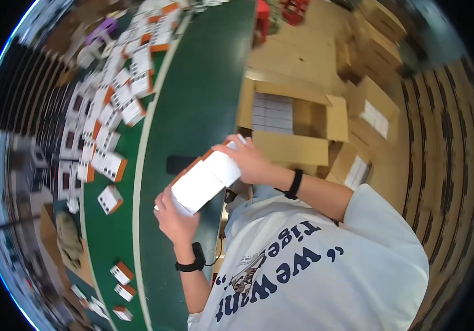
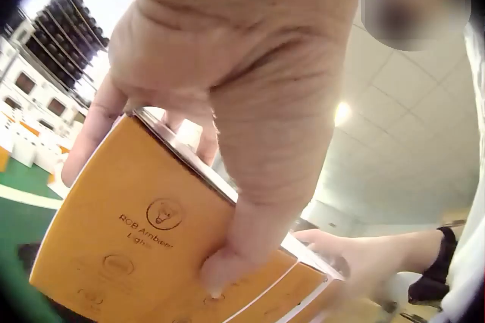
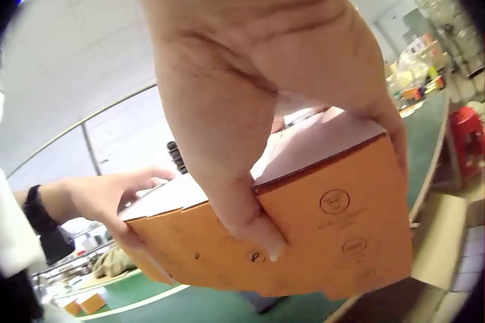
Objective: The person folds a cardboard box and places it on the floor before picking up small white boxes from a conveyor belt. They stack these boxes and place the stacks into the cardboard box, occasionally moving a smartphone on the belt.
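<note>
Both hands together carry a short row of white product boxes (image 1: 206, 176) with orange sides, pressed end to end over the green table (image 1: 204, 60). My left hand (image 1: 177, 220) grips the lower left end of the row. At the upper right end, my right hand (image 1: 251, 160) holds the last box. "RGB Ambient Lights" is printed on an orange box side (image 2: 114, 209) in the left wrist view, where the left thumb presses. The right thumb lies on another orange face (image 3: 333, 240) in the right wrist view, with the other fingers over the far side, partly hidden.
Beside the table stands an open carton (image 1: 337, 118) holding white boxes. More cartons (image 1: 372, 52) stand behind it. Many loose white-and-orange boxes (image 1: 110, 163) lie along the green strip at left. A dark flat object (image 1: 177, 164) lies on the table near the held row.
</note>
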Tool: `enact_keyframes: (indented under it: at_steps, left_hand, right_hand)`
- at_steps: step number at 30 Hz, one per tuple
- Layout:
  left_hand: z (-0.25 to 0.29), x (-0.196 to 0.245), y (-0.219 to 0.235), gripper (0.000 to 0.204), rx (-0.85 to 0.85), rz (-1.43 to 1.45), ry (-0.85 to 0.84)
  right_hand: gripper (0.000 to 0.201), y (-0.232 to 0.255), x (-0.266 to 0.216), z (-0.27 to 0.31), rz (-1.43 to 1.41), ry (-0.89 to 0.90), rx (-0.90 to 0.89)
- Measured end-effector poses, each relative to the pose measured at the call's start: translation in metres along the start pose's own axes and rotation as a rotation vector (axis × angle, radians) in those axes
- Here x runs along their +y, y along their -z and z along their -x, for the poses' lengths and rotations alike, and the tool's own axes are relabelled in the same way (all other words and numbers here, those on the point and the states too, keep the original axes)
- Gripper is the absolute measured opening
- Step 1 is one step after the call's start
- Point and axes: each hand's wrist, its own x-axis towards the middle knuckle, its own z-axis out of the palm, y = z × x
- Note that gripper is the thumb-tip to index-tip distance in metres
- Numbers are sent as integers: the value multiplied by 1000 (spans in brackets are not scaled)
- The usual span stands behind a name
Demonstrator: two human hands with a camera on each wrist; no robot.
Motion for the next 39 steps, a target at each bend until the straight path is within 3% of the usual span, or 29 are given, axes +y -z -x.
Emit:
enact_keyframes:
  at_steps: [3, 4, 6, 10, 15, 18, 21, 23, 25, 26, 30, 33, 38, 39]
  left_hand:
    - [-2, 61, -2, 98, -129, 15, -201]
    - [-17, 89, -35, 96, -156, -17, -240]
    - [-22, 119, -57, 95, -207, -4, -301]
    - [-59, 217, -163, 95, -363, -73, -539]
    - [-125, 311, -334, 99, -464, -95, -608]
    - [-168, 349, -425, 98, -517, -126, -508]
    - [-202, 354, -511, 97, -504, -160, -419]
    - [-210, 347, -554, 97, -477, -137, -331]
    - [-208, 345, -579, 97, -395, -98, -238]
    - [-203, 345, -585, 98, -393, -30, -162]
    - [-163, 371, -618, 98, -257, 174, 26]
    - [-125, 401, -652, 97, -200, 233, 225]
    - [-75, 451, -682, 101, -387, 424, 619]
    - [-69, 453, -691, 101, -385, 435, 631]
  right_hand:
    - [88, 35, 42, 74, -101, -167, 66]
    - [90, 20, 90, 82, -132, -222, 81]
    - [94, 20, 131, 122, -173, -327, 114]
    - [103, 17, 249, 165, -249, -494, 128]
    - [108, -7, 427, 156, -311, -586, 120]
    - [109, -37, 542, 116, -337, -591, 51]
    - [109, -63, 622, 68, -243, -482, 15]
    - [89, -66, 660, 34, -225, -648, -254]
    - [74, -82, 708, 12, -150, -452, -267]
    - [80, -54, 698, -4, -134, -474, -287]
    - [92, -10, 724, -45, -16, -225, -227]
    - [92, -5, 755, -57, 73, -91, -397]
    - [94, 4, 771, -67, 157, 27, -666]
    - [96, 0, 774, -69, 206, 38, -686]
